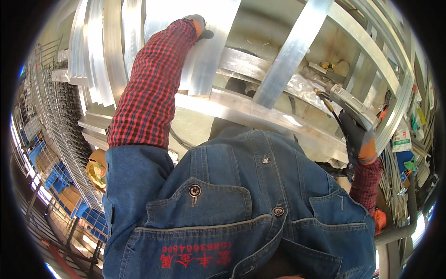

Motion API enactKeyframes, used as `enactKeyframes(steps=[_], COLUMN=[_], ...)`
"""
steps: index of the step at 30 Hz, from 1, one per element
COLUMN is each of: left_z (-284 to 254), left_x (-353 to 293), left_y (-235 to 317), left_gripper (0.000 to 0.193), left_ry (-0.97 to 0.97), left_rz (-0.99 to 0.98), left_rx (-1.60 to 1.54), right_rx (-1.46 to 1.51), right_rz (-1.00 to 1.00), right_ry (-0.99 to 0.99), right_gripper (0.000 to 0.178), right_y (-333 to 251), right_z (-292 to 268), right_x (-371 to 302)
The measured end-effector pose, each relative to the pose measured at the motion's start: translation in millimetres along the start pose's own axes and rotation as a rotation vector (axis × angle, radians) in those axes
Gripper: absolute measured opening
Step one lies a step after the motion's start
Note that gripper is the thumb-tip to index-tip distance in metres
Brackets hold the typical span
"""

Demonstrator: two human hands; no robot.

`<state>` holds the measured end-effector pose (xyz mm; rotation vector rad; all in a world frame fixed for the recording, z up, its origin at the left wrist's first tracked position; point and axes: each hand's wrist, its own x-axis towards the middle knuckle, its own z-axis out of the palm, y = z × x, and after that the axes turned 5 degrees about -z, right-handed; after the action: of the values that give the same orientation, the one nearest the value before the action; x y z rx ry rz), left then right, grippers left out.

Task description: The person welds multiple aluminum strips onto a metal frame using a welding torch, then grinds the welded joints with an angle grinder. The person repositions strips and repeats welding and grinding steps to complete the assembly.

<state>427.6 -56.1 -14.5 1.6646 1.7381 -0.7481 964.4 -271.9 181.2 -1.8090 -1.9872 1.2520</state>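
My left hand (199,28), in a dark glove with an orange cuff, rests on a wide silver metal profile (209,60) at the far middle. Its thumb sticks out to the right; the other fingers are mostly hidden. At the right, my right hand (357,135), gloved in black and orange, is closed around a grey metal hand tool (350,102). The tool has a long body, a narrow front end pointing far left, and a dark hose or cable beside it. Its exact kind is unclear. A slanting silver bar (295,51) lies between my two hands.
Several long metal profiles (112,46) lie side by side at the far left. A crossbar (260,111) runs in front of my body. Curved-looking rails (367,42) stand at the far right. Wire racks (51,107) line the left; bags and rods (404,139) crowd the right.
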Motion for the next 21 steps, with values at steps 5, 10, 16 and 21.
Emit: enactKeyframes(steps=[5, 10, 16, 21], left_z=[-2, 3, 13, 19], left_x=[-6, -4, 7, 12], left_y=[4, 1, -3, -10], left_gripper=[0.056, 0.055, 0.054, 0.054], left_ry=[0.022, 0.062, 0.107, 0.092], left_rz=[0.013, 0.050, 0.038, 0.060], left_rx=[0.033, 0.049, 0.044, 0.058], right_rx=[0.026, 0.087, -0.049, -0.119], right_rz=[-0.406, -0.642, -0.772, -0.834], right_ry=[-0.359, -0.385, -0.465, -0.480], right_gripper=[0.035, 0.030, 0.023, 0.017], right_y=[-71, -51, -6, 18], right_z=[19, 158, 248, 275], right_x=[72, 143, 169, 175])
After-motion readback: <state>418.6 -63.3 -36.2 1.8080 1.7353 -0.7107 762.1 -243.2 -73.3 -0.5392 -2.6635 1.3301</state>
